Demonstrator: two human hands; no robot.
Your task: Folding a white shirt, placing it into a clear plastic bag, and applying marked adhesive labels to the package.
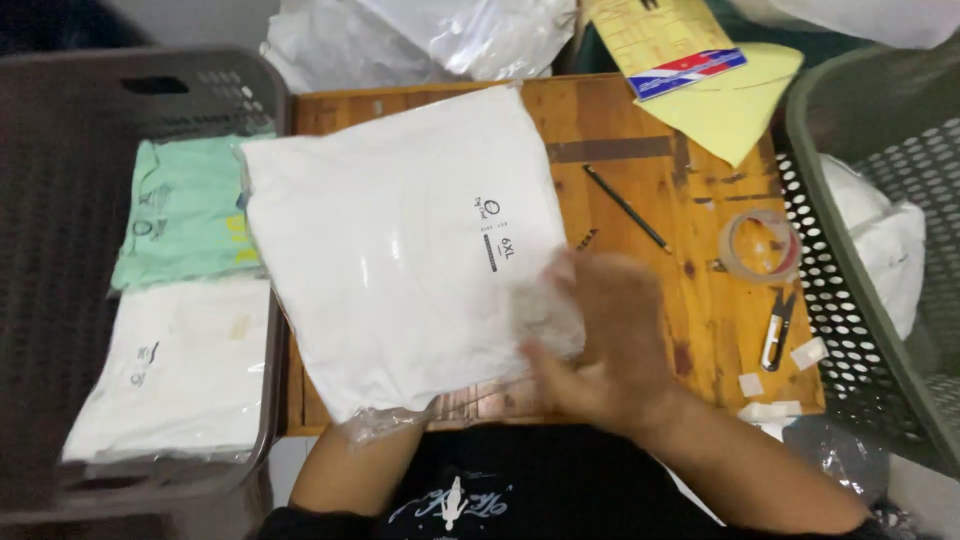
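Now, the scene line by line:
Shirt: a folded white shirt in a clear bag (400, 250) is laid on the wooden table (700, 310), with its left edge over the table rim.
Right hand: the right hand (600, 340) is blurred; it is pressed on the bag's near right corner, fingers spread, nothing clenched.
Left hand: only the forearm is seen under the bag; its grip cannot be told.
Advice: the bag should be smoothed flat from the middle outward, and the open end kept straight.
Around: a grey basket (60, 200) with packed shirts at left, a tape roll (758, 247), snips (777, 330) at right.
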